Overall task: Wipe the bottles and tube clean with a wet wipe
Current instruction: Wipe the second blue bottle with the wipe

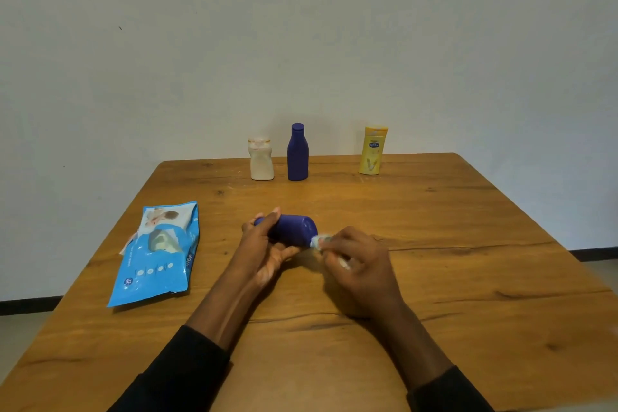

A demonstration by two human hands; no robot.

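Note:
My left hand (264, 247) grips a dark blue bottle (294, 230) held on its side above the middle of the wooden table (434, 244), its base pointing right. My right hand (357, 264) pinches a crumpled white wet wipe (320, 240) against the bottle's base. At the far edge stand a white bottle (261, 159), a second dark blue bottle (297, 152) and a yellow tube (372, 150), all upright.
A blue wet-wipe pack (157, 254) lies flat on the left side of the table, its flap lifted. A plain wall rises right behind the far edge. Bare wood stretches to the right of my hands and toward me.

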